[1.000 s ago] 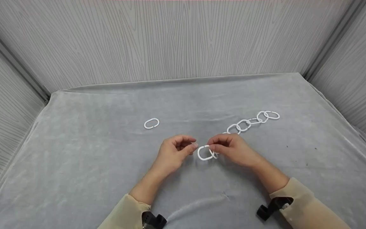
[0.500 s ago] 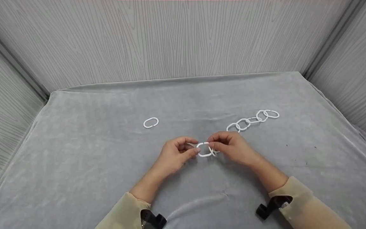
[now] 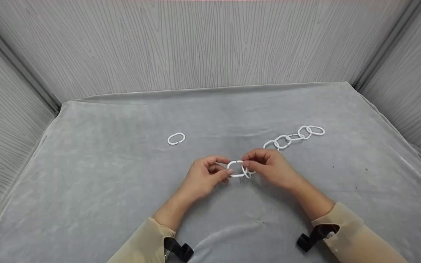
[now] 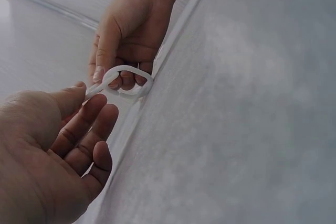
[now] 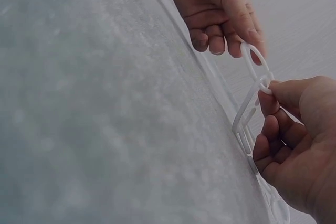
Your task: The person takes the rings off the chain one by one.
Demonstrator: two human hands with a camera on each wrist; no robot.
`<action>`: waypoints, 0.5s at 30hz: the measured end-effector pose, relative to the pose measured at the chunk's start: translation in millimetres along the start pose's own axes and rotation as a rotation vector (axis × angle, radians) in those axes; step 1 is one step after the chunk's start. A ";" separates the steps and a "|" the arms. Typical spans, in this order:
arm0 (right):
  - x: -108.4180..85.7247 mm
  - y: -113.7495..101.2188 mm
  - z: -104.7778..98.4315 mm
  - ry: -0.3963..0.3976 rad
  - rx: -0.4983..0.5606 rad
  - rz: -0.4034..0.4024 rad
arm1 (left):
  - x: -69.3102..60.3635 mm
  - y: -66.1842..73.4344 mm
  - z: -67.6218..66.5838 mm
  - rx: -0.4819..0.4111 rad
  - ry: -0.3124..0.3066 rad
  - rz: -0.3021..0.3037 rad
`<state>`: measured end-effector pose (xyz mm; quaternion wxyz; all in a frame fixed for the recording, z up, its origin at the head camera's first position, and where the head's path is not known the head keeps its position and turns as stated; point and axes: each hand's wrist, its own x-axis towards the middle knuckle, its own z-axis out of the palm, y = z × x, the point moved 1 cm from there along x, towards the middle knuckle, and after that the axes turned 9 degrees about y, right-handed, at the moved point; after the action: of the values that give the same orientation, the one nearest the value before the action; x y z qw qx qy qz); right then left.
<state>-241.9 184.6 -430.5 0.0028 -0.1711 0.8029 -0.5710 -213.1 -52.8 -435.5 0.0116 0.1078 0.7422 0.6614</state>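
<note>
A white open-gapped plastic chain link (image 3: 237, 176) stretches between both hands in the head view. The left hand (image 3: 204, 178) pinches its left side between thumb and fingertips. On its right side, thumb and fingers of the right hand (image 3: 272, 168) pinch it where it hooks into another link (image 5: 244, 106). From there a chain of white links (image 3: 288, 138) trails under the right hand and onto the cloth, part of it hidden by that hand. The link's gap lies at its upper edge in the head view.
A single loose white link (image 3: 169, 140) lies on the grey cloth (image 3: 115, 175), beyond the left hand. Wood-patterned panels (image 3: 203, 44) stand behind and at both sides of the cloth-covered table. A fold ridge (image 3: 225, 233) runs across the near cloth.
The left hand was apart from the end link one second ago; its thumb and fingers have come to the right and now pinch it. The right hand keeps its grip.
</note>
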 end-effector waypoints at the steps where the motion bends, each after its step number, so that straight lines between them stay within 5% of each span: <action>1: 0.0 0.4 -0.1 0.000 0.004 -0.004 | 0.3 -0.3 0.2 0.003 0.000 0.002; 15: 0.7 1.1 -3.5 0.031 0.012 -0.010 | 1.5 -3.4 -2.1 0.042 0.053 0.031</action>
<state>-243.5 187.9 -430.2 -0.0114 -0.1661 0.7984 -0.5786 -215.4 -54.9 -438.4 -0.0207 0.1018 0.7543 0.6482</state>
